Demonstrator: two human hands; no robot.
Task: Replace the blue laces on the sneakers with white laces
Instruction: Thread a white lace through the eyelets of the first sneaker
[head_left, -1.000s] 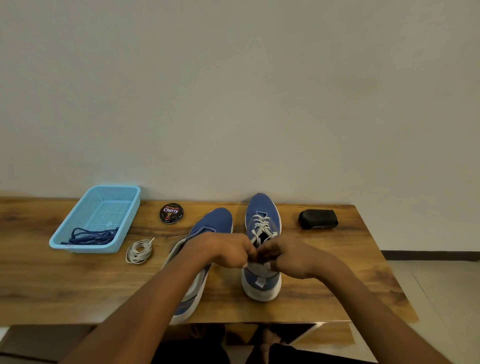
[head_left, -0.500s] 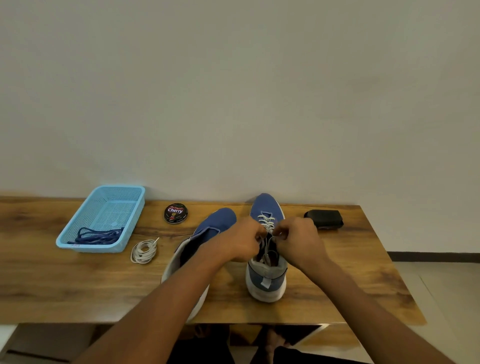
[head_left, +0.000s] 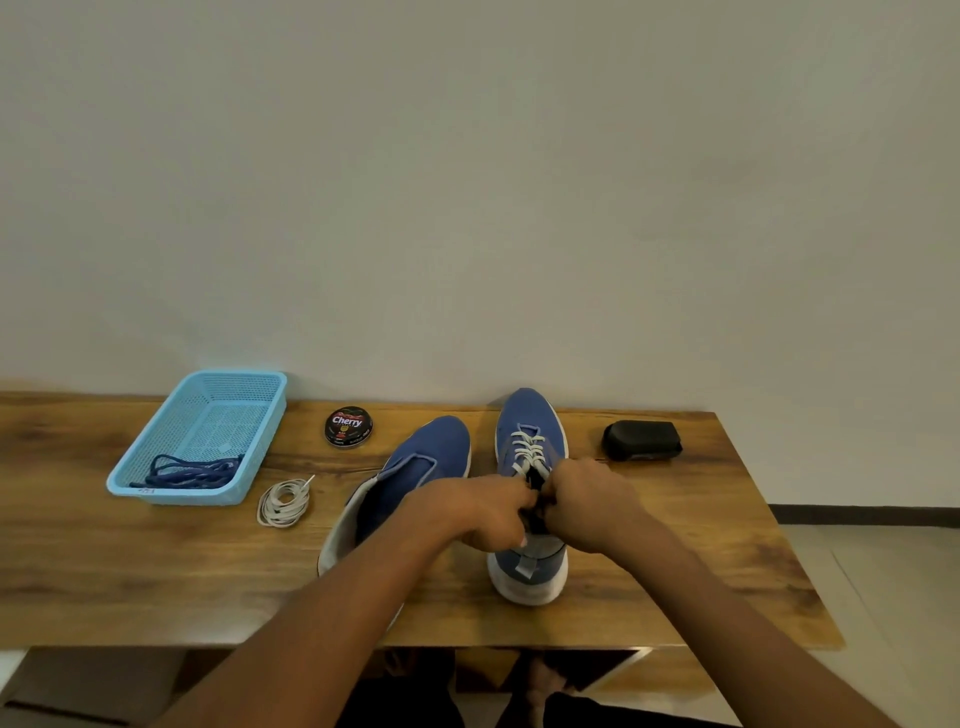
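Both hands, left (head_left: 480, 512) and right (head_left: 592, 506), curl over the right sneaker (head_left: 530, 426) on the bench (head_left: 104, 571); whether either grip holds its white lace (head_left: 529, 451) is hidden. Their arms cover much of the left sneaker (head_left: 426, 457).

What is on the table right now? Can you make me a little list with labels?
right sneaker: white lace threaded through its eyelets
left sneaker: no lace visible
left hand: fingers curled at the right sneaker's opening
right hand: fingers curled at the same spot
spare white lace: coiled on the table
blue laces: in the blue basket
polish tin: behind the left sneaker
black object: beside the right sneaker
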